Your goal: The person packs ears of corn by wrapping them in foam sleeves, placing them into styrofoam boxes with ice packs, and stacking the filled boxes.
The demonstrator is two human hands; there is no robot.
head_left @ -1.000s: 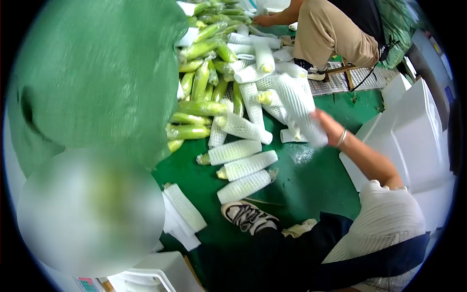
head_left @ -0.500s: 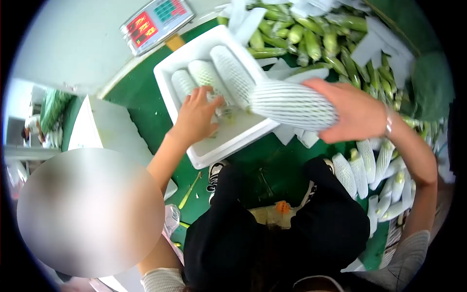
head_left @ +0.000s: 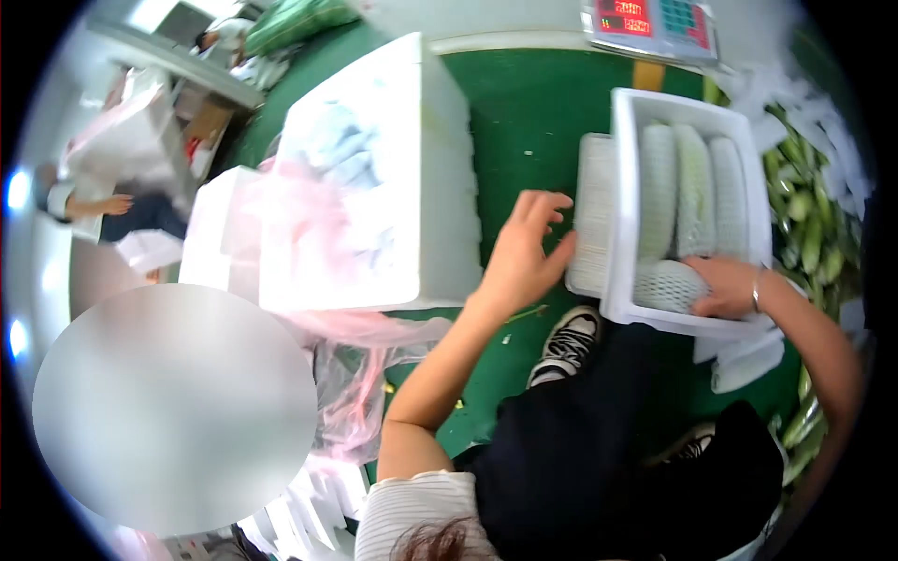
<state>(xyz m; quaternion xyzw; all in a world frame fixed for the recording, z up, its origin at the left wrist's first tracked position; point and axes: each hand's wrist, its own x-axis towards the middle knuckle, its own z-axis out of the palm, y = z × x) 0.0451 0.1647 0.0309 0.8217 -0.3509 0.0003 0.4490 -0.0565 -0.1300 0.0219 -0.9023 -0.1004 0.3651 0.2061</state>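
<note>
Inside the white foam box (head_left: 625, 201), several cobs in white foam nets stand side by side, such as the middle wrapped cob (head_left: 694, 187). My right hand (head_left: 730, 285) reaches over the near right wall with its fingers wrapped round one end of another wrapped cob (head_left: 669, 286), which lies crosswise at the near end. My left hand (head_left: 531, 245) hovers left of the box, fingers apart and holding nothing. A white foam lid (head_left: 592, 220) stands against the box's left side.
A large foam box (head_left: 444, 187) with blue and pink plastic stands on the left. The scale (head_left: 650, 28) is behind the white box. Unwrapped green cobs (head_left: 809, 206) lie at right. Other people (head_left: 140, 210) are at far left. My shoe (head_left: 566, 344) is near the box.
The view has swung left. My right hand has brought the wrapped cob down into the box, and my left hand has left the box for its left side.
</note>
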